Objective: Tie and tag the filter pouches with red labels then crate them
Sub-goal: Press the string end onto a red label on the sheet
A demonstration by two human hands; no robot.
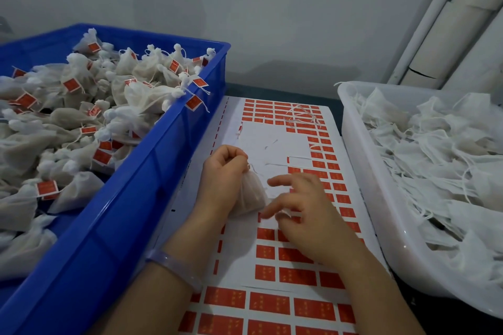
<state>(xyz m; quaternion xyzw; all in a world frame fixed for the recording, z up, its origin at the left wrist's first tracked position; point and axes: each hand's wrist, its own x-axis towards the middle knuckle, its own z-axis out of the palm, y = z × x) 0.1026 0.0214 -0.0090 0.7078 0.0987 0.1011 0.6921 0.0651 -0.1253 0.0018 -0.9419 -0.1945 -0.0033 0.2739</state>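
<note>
Fingers of my left hand [223, 171] clenched the pouch [251, 194] neck to hold it gathered (centre frame); my right hand [307, 217], blurred, perhaps pinched a label above the label sheet [275, 144].

The light is dim, cool and bluish, falling softly from above. A broad faint shadow lies on the wall [272, 8] behind the blue crate [114, 215]. Weak glare runs along the near rim of the white tub [381, 198]. The right hand [307, 215] smears with motion blur, and the pouch [250, 196] touching it looks soft. Wide-angle distortion bends the crate's edges and the pipes [424, 22] toward the corners.
</note>
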